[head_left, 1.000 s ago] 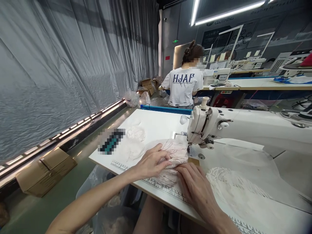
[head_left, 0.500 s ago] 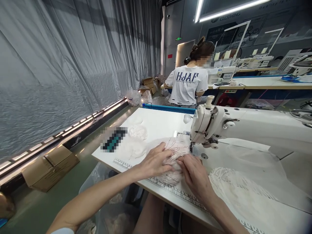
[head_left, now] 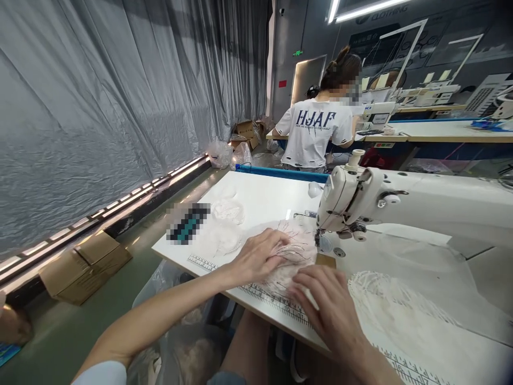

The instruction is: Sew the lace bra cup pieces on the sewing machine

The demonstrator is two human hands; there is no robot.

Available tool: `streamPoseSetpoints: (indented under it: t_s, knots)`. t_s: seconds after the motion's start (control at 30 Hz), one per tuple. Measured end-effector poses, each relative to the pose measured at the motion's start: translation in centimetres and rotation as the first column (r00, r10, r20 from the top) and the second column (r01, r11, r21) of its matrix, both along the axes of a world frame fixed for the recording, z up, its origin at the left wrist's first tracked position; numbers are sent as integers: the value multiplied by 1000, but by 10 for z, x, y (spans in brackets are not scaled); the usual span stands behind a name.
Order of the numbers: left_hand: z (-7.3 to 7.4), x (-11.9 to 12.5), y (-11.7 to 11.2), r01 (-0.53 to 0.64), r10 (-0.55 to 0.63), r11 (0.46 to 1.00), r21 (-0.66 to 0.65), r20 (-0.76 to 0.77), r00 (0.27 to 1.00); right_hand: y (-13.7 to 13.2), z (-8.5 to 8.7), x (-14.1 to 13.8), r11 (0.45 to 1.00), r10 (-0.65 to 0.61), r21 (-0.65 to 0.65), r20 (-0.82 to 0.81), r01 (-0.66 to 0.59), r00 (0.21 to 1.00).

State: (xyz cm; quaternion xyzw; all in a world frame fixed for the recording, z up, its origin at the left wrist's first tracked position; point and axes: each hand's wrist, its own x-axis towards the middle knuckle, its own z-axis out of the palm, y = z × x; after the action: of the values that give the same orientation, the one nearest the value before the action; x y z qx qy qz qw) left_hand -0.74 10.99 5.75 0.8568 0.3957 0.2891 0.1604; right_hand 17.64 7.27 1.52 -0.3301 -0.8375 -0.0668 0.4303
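Note:
A pale, sheer piece of fabric point(head_left: 296, 240) with dark reddish thread-like lines lies bunched left of the sewing machine's needle area point(head_left: 318, 238). My left hand point(head_left: 258, 259) is closed on it, thumb and fingers pinching a gathered fold. By the fabric's near right edge, my right hand point(head_left: 323, 297) is open, its fingers bent and the thumb apart from them. Whether its fingertips touch the fabric I cannot tell. The white sewing machine point(head_left: 425, 203) stands just beyond and right of my hands.
White lacy pieces point(head_left: 228, 211) lie on the table's left side, beside a blurred dark object point(head_left: 188, 223). More fringed white material point(head_left: 393, 299) lies to the right. A printed ruler point(head_left: 280, 303) runs along the front edge. A co-worker point(head_left: 316, 123) sits ahead; a cardboard box point(head_left: 86, 264) stands on the floor.
My right hand has drawn back toward me from the fabric near the needle, and its fingers have loosened. My left hand stays on the fabric. The view has shifted slightly.

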Motion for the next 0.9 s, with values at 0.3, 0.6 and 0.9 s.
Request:
streamPoseSetpoints:
  t_s: [0.3, 0.6, 0.9]
  knots:
    - [8, -7, -3, 148, -158, 986, -72, -164, 974, -1, -13, 0, 999, -1, -53, 115, 7, 993]
    - [4, -11, -2, 169, -172, 985, -37, -161, 972, 4, -1, 1, 997, 23, -81, 57, -19, 998]
    - [2, -13, 1, 170, -164, 985, 12, -206, 965, 1, -4, -2, 999, -50, 12, 158, 49, 986]
